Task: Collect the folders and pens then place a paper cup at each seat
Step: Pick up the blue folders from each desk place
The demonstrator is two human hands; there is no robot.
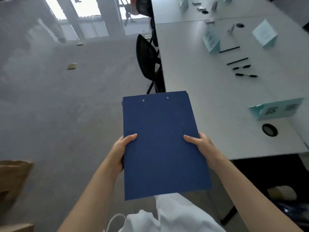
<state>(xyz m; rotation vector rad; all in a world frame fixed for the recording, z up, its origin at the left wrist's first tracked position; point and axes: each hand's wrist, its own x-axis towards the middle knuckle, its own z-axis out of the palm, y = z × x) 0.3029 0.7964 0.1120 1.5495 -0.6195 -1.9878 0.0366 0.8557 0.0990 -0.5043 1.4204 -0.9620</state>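
Observation:
A stack of dark blue folders (pixel 160 141) is held flat in front of me, over the floor and the near corner of the white table (pixel 192 81). My left hand (pixel 122 148) grips its left edge with the thumb on top. My right hand (pixel 199 144) grips the right edge the same way. Several black pens (pixel 242 69) lie loose on the table to the upper right. No paper cup is in view.
Teal folded name cards (pixel 275 109) (pixel 265 33) (pixel 211 41) stand on the table, and a round black cable port (pixel 269 130) sits near its front edge. A black chair (pixel 148 61) is tucked at the table's left side. Brown paper bag (pixel 11 178) at lower left. Grey carpet to the left.

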